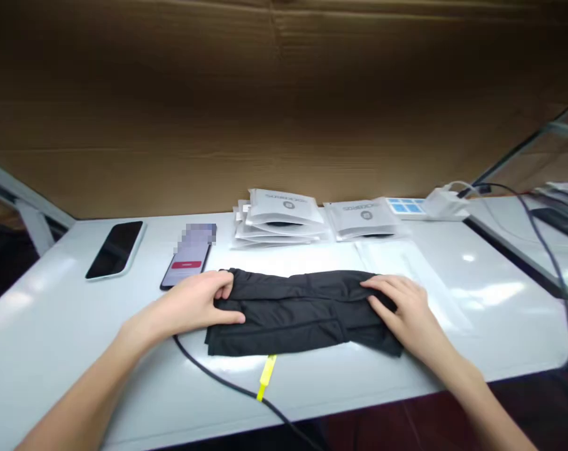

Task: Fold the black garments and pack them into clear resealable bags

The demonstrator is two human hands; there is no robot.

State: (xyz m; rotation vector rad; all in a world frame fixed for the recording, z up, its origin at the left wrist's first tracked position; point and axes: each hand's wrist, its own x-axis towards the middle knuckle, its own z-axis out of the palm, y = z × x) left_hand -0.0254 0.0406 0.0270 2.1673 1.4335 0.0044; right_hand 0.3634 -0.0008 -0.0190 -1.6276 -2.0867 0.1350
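Note:
A black stretchy garment (288, 313) lies folded in a long strip on the white table, with creases and seams along it. My left hand (203, 304) is at its left end, fingers curled over the upper fold and thumb stretched across the cloth below. At the right end, my right hand (401, 307) rests on the fabric with fingers stretched out and thumb apart. Just behind the garment, a clear plastic bag (424, 282) lies flat, partly hidden by my right hand.
Packed frosted bags (284, 210) are stacked at the back, beside another packed bag (366, 216). Two phones, one dark (117, 249) and one lit (188, 257), lie left. A black cable (213, 374) with a yellow tag (267, 371) crosses the front edge. A white charger (446, 203) stands back right.

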